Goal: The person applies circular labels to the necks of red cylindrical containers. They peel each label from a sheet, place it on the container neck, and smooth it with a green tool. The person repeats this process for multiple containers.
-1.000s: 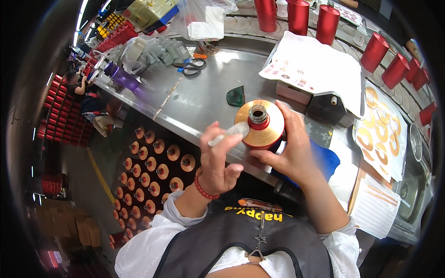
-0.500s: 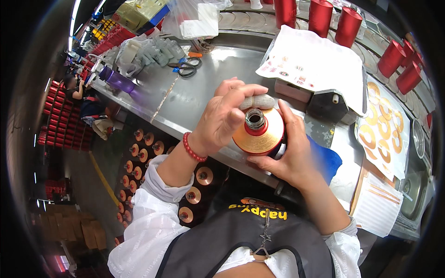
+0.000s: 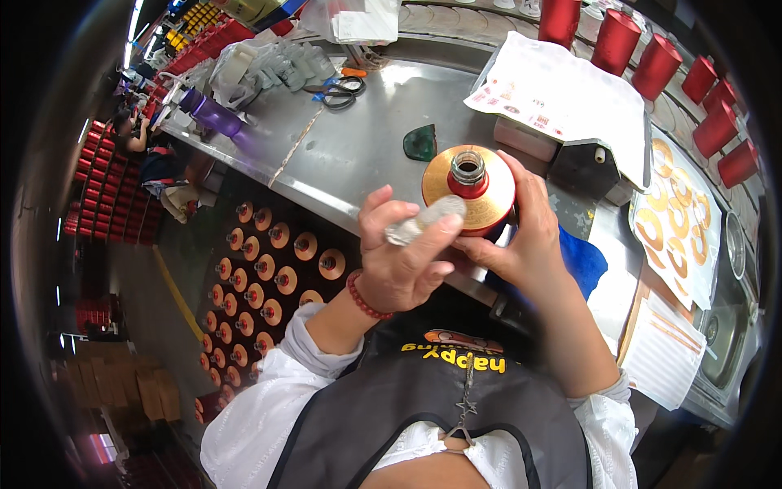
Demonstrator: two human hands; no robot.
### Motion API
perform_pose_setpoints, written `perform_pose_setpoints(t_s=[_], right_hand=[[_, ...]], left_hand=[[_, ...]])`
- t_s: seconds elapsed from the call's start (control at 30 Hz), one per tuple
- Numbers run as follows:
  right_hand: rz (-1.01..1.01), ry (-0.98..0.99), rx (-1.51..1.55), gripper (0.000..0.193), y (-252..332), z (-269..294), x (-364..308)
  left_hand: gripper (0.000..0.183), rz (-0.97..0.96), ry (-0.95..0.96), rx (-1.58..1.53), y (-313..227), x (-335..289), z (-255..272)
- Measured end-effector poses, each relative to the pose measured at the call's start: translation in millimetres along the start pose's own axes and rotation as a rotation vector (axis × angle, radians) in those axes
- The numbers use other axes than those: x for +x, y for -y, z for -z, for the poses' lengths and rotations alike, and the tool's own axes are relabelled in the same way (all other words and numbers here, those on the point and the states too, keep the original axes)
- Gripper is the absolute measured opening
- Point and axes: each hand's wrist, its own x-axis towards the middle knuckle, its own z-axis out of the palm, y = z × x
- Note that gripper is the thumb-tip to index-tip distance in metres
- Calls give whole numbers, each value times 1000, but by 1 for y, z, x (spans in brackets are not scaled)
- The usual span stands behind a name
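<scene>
My right hand point(image 3: 525, 228) is wrapped round the right side of a red bottle point(image 3: 440, 191), which has a gold shoulder and an uncapped clear threaded neck. Its fingers lie along the far right side, the thumb along the near edge. Left of the bottle is my left hand point(image 3: 399, 261), fingers apart and partly curled. A greyish-white cloth wrap point(image 3: 444, 213) seems to cover one of its fingers; its tip is slightly blurred at the gold shoulder, and I cannot tell whether they touch. A dark green flat piece point(image 3: 420, 143) lies on the metal table point(image 3: 358, 151) behind the bottle.
Scissors point(image 3: 340, 94) and a purple bottle point(image 3: 213, 112) are at the table's left. White sheets point(image 3: 562, 90) cover a box at the back; gold rings point(image 3: 676, 204) lie at right. Red bottles point(image 3: 656, 67) line a curved conveyor. Several gold-shouldered bottles point(image 3: 265, 265) stand below the left edge.
My left hand has swung from the far side of the bottle neck to the near left side, uncovering the green piece. The view has shifted slightly; my right hand keeps its grip.
</scene>
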Motion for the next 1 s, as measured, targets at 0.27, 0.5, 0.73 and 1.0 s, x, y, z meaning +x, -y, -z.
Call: perform_pose_setpoints(t_s=[0.27,0.5,0.73,1.0], right_hand=[[21,20,-80,91,-6,2,-3],[33,45,-56,102,-1,6,-4],[-94,-166,-51,95,10,46,13],[-602,-82,108,82,-28,103,-51]], left_hand=[[32,-189,64,164,-8,18,-8],[70,268,24,-317,22,-26,-11],[84,406,290,-1042,23,79,-46],[70,961,646,-1420,-24,71,-130]])
